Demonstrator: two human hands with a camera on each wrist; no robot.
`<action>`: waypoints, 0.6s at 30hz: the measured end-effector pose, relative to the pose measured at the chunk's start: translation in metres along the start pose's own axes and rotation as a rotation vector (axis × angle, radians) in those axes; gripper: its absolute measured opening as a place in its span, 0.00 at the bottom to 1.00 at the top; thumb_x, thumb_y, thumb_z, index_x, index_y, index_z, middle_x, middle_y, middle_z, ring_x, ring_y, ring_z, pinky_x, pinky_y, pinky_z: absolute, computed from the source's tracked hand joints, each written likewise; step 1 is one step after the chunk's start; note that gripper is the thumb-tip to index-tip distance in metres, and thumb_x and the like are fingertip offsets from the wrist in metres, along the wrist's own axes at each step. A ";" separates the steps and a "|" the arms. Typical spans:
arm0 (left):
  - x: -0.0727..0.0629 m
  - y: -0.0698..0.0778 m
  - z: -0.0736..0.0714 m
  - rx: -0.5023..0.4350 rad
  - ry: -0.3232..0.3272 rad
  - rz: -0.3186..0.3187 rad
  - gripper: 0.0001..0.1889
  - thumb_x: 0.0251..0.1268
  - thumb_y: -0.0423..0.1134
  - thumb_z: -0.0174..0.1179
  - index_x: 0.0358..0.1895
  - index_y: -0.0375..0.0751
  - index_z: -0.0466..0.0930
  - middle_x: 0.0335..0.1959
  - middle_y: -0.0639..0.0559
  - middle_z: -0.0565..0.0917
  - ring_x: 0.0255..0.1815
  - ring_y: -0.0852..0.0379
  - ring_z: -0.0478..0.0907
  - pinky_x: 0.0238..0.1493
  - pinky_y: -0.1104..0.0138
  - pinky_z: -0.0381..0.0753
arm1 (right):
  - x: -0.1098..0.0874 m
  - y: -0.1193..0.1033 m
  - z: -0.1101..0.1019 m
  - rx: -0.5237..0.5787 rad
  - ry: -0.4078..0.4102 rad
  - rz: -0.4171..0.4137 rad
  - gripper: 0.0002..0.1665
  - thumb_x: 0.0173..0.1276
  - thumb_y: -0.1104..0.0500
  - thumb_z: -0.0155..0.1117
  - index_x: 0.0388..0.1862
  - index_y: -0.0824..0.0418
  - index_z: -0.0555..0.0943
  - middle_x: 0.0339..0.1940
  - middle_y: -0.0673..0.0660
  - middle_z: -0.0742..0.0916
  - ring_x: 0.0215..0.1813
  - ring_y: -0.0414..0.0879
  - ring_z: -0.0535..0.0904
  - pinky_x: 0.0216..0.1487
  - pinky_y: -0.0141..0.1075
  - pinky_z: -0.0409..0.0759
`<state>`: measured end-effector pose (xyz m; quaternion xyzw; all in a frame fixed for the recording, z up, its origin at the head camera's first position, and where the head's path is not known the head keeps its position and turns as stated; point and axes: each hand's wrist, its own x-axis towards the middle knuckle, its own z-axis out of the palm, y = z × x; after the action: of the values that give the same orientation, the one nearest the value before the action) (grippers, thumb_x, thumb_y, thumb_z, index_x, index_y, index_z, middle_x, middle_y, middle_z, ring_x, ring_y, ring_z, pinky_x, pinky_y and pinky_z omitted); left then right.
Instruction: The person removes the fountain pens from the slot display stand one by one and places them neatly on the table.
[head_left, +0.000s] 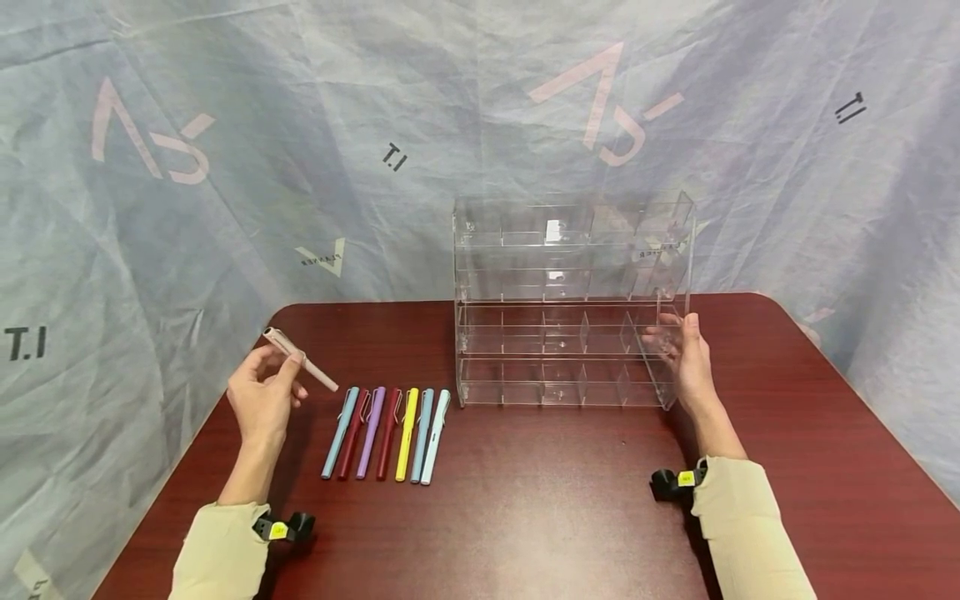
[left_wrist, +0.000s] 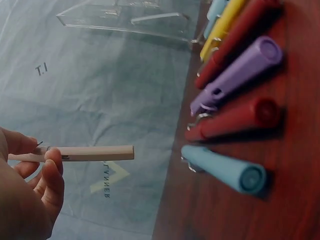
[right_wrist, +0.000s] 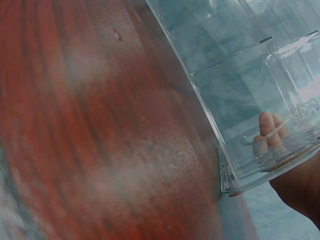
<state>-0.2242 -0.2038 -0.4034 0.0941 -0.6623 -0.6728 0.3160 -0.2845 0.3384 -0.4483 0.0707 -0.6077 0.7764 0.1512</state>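
My left hand pinches a pale pinkish-beige pen between thumb and fingers, raised above the left of the table. In the left wrist view that pen points to the right. Beside this hand lies a row of capped pens: light blue, dark red, purple, another dark red, yellow, blue and pale mint. A clear tiered rack with dividers stands right of them. My right hand grips its right side; some fingers show through the plastic.
The dark red wooden table reaches back to a hanging grey cloth with printed marks. The rack's back stands close to this cloth. A small black device sits on the left wrist, and a similar device on the right.
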 end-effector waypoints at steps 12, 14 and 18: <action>0.003 -0.025 -0.010 0.531 -0.095 -0.019 0.11 0.65 0.38 0.63 0.48 0.39 0.84 0.19 0.73 0.77 0.08 0.68 0.72 0.10 0.72 0.75 | 0.001 0.002 -0.001 0.011 0.004 0.014 0.30 0.80 0.35 0.39 0.55 0.57 0.75 0.38 0.44 0.90 0.41 0.35 0.88 0.49 0.24 0.83; 0.004 -0.029 -0.011 0.589 -0.134 -0.013 0.12 0.65 0.38 0.62 0.48 0.38 0.85 0.20 0.66 0.80 0.08 0.67 0.72 0.10 0.71 0.74 | 0.001 0.002 -0.001 0.009 0.004 0.012 0.30 0.80 0.35 0.38 0.55 0.57 0.75 0.39 0.44 0.90 0.41 0.35 0.88 0.50 0.24 0.83; 0.003 -0.037 -0.013 0.700 -0.213 0.001 0.13 0.64 0.37 0.62 0.48 0.34 0.85 0.24 0.45 0.85 0.08 0.65 0.73 0.10 0.71 0.74 | 0.001 0.001 -0.001 0.003 0.005 0.011 0.30 0.80 0.36 0.38 0.55 0.57 0.75 0.39 0.44 0.90 0.41 0.35 0.88 0.50 0.23 0.83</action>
<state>-0.2309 -0.2193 -0.4392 0.1257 -0.8817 -0.4113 0.1940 -0.2859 0.3389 -0.4491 0.0657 -0.6064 0.7784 0.1482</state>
